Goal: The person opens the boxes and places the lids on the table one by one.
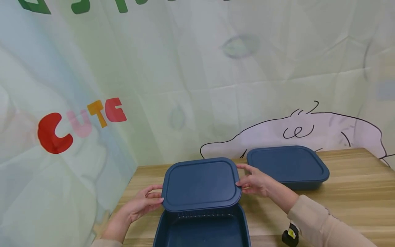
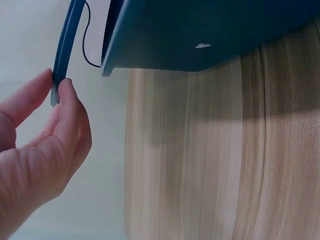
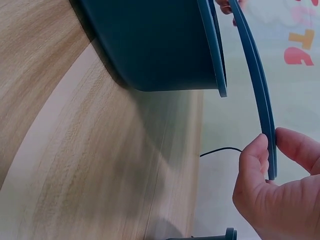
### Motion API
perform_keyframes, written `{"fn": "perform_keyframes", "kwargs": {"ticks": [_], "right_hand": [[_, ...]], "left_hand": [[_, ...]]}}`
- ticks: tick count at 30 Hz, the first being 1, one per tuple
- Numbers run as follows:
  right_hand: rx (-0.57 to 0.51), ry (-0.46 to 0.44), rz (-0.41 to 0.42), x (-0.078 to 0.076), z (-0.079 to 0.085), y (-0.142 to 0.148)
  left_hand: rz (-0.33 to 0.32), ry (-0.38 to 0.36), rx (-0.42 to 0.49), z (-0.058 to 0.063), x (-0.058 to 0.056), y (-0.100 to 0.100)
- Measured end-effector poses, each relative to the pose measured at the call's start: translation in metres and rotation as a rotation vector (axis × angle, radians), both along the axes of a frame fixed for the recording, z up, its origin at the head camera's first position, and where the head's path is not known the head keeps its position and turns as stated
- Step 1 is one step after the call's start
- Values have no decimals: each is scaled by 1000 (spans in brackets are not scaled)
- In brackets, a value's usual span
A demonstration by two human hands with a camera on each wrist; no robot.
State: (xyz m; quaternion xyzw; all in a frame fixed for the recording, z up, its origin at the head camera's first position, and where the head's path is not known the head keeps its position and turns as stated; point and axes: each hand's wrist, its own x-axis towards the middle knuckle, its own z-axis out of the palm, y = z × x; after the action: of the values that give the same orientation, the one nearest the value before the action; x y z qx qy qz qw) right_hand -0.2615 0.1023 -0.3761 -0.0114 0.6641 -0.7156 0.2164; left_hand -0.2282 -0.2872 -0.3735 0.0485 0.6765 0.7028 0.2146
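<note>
A dark blue rectangular lid [image 1: 202, 185] with rounded corners is held up between both hands, over the far part of a dark blue storage box [image 1: 203, 230]. My left hand [image 1: 143, 204] pinches the lid's left edge between thumb and fingers. At the opposite edge my right hand [image 1: 256, 181] grips the lid the same way. Both wrist views show a gap between the lid [image 3: 257, 80] and the rim of the box [image 3: 165, 50]. Inside, the visible part of the box holds nothing.
A second blue box with its lid on [image 1: 288, 166] stands at the back right of the wooden table [image 1: 348, 192]. A small black object with a yellow spot [image 1: 290, 236] lies by the right sleeve. A printed cloth [image 1: 185, 85] hangs behind the table.
</note>
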Motion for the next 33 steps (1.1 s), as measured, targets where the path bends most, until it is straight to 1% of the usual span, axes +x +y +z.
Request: {"fn": "perform_keyframes", "kwargs": {"ticks": [9, 18, 23, 33], "right_hand": [[11, -22, -18, -6, 0, -2], [54, -1, -3, -14, 2, -6], [74, 4, -10, -17, 2, -8], [79, 0, -18, -25, -2, -10]], "left_hand": [[4, 8, 8, -2, -1, 2], [29, -4, 6, -5, -5, 2], [22, -8, 11, -6, -8, 1], [5, -4, 65, -9, -14, -2]]}}
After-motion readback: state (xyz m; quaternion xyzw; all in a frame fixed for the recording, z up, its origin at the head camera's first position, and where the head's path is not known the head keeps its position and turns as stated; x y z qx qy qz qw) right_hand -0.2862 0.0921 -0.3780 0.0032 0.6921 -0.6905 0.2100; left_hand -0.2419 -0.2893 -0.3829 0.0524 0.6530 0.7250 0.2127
